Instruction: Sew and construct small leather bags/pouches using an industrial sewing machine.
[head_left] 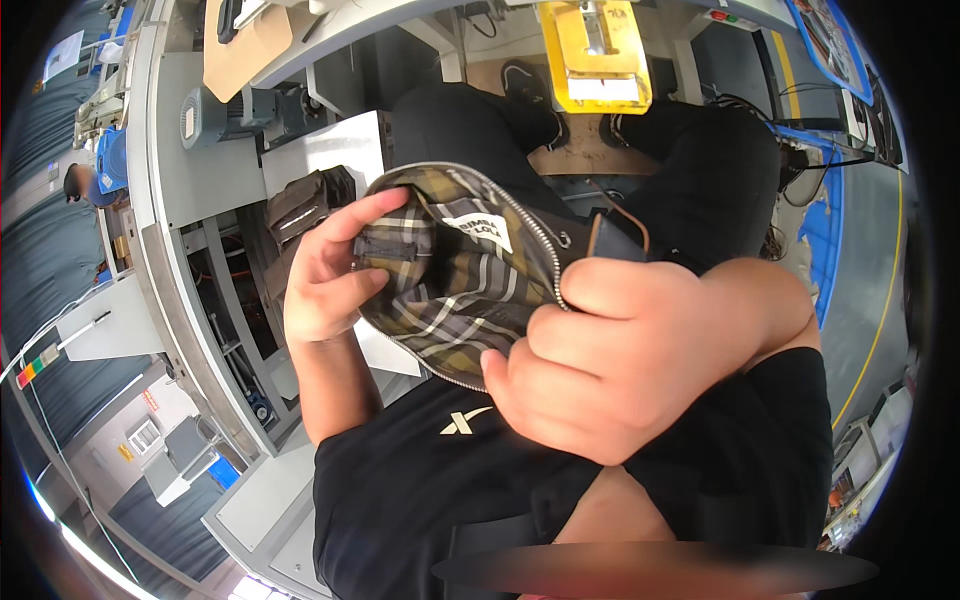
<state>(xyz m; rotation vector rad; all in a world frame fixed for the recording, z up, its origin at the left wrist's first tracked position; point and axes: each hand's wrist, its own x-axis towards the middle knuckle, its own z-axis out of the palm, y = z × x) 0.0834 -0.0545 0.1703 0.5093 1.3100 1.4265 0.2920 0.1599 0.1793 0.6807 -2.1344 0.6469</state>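
Note:
In front of my chest I have a zippered pouch with its mouth spread wide. Its lining is a brown, olive and white plaid, and a white label is sewn inside. My left hand grips the pouch at its left end, with the fingers and thumb around a folded plaid part. Closed on the zipper edge at the right is my right hand, its knuckles hiding part of the rim. A silver zipper runs along the far rim. Beside it a dark tab with a brown edge sticks out.
A dark folded bag lies on a light surface at the left. Ahead, beyond my legs, is a yellow metal fixture. A grey motor sits under the bench, and a tan sheet lies at its edge. Far left is another person.

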